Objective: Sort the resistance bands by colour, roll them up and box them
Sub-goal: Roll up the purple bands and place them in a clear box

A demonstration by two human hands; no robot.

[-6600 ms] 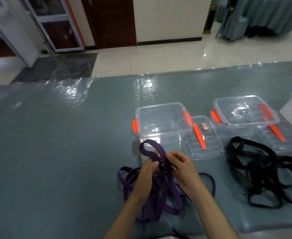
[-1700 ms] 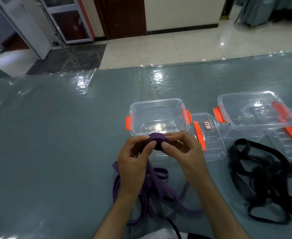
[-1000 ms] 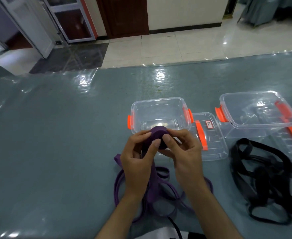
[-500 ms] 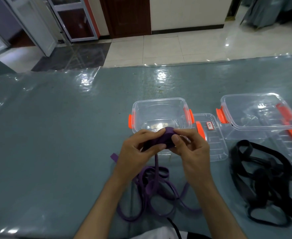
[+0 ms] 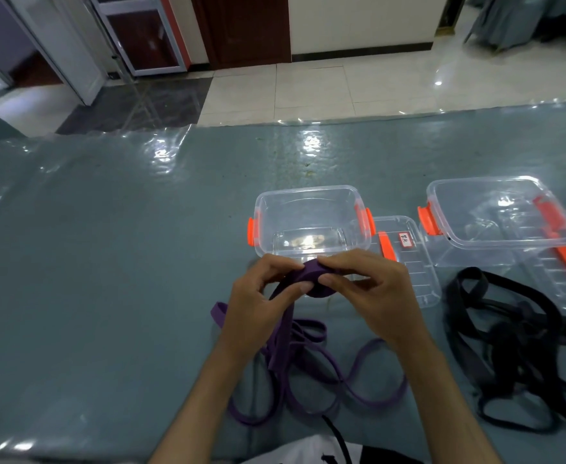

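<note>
Hands first: my left hand [image 5: 258,306] and right hand [image 5: 372,289] are both up above the table [image 5: 107,279], fingers curled round a purple roll [image 5: 313,279], pinching it between thumbs and fingertips just in front of the near wall of the clear box [image 5: 311,222]. The unrolled tail of that purple band [image 5: 283,339] drops from under the left hand down to the table, where it joins a loose heap of purple bands [image 5: 315,370] lying between my forearms.

The clear box has orange clips on both sides and sits open; I can see a bright reflection on its bottom and can't make out anything in it. Its lid [image 5: 405,259] lies flat just to the right, touching it, with an orange strip and a small label I can't read.

Further right there's a second clear box [image 5: 495,212], orange clip on the left, sitting on or against its own lid [image 5: 562,276]. In front of that one is a tangled pile of black bands [image 5: 515,346], well apart from the purple heap.

Table has a shiny clear plastic sheet over a grey-blue cover.
</note>
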